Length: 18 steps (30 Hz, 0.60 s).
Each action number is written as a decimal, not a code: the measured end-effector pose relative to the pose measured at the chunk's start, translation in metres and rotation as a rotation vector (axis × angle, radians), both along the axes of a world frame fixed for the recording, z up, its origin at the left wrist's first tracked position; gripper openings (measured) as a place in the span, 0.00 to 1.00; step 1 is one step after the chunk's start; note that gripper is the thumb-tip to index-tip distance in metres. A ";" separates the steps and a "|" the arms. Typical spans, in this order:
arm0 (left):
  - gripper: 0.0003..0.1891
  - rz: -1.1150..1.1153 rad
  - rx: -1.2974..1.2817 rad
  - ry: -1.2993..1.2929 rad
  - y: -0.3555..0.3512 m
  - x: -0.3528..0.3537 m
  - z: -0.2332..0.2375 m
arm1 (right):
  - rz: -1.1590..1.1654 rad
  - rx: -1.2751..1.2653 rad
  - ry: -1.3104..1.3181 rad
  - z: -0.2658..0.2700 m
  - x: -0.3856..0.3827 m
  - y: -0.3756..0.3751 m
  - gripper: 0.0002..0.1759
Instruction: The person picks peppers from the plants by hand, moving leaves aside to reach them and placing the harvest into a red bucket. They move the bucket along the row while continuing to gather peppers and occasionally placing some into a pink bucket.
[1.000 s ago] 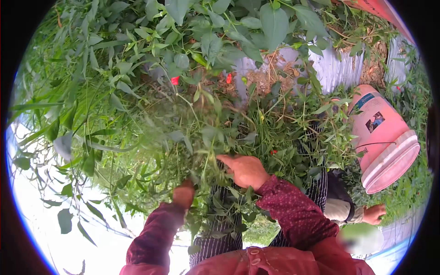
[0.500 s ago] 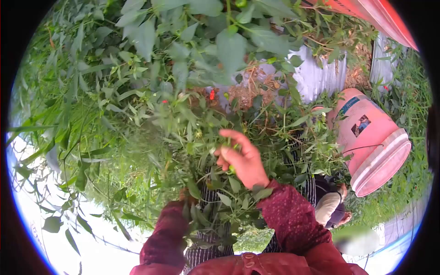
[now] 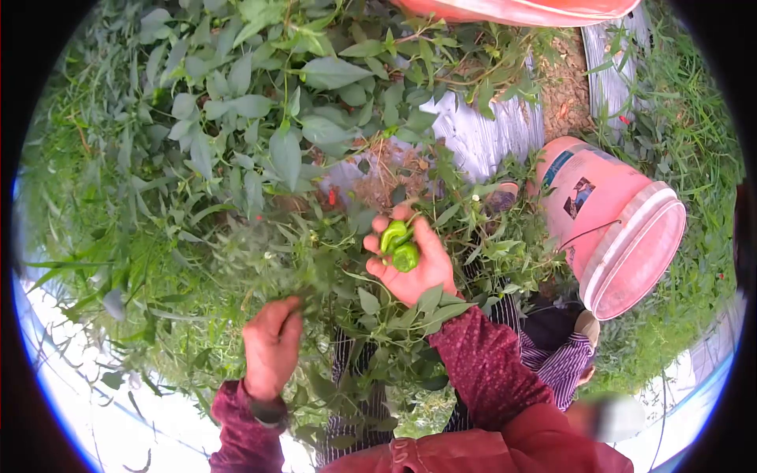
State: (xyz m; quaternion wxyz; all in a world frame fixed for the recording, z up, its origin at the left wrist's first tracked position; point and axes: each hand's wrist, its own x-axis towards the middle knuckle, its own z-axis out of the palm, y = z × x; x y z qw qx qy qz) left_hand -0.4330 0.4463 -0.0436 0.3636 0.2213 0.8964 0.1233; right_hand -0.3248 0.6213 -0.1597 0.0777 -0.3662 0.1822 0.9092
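My right hand (image 3: 426, 272) is turned palm up with its fingers curled round small, shiny green peppers (image 3: 404, 254); at least two show. To its left and a little lower, my left hand (image 3: 270, 345) is closed, thumb against the fingers. Whatever those fingers hold, if anything, is hidden. Leafy pepper plants (image 3: 315, 134) surround both hands, and a leafy stem lies across my right wrist.
A pink bucket (image 3: 587, 205) lies tilted among the plants on the right. The rim of a red container (image 3: 520, 11) shows at the top. Silvery plastic sheeting (image 3: 489, 138) covers part of the soil. Another person (image 3: 560, 347) is at lower right.
My right hand has turned palm up, bringing the green peppers into view. My left hand has come out from behind the leaves and risen to the left. The view has shifted.
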 end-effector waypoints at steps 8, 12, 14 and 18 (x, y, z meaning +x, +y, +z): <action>0.20 0.673 0.236 -0.281 0.055 -0.036 0.008 | -0.064 0.048 -0.124 -0.002 0.004 0.014 0.09; 0.25 0.705 0.416 -0.274 0.051 -0.047 0.000 | 0.064 0.094 -0.103 -0.010 0.011 0.005 0.09; 0.29 0.555 0.298 -0.275 0.051 -0.050 -0.015 | 0.186 0.154 -0.105 -0.005 0.008 0.002 0.09; 0.27 0.128 0.143 -0.301 0.055 -0.050 -0.047 | 0.410 0.254 -0.131 0.000 0.004 -0.003 0.12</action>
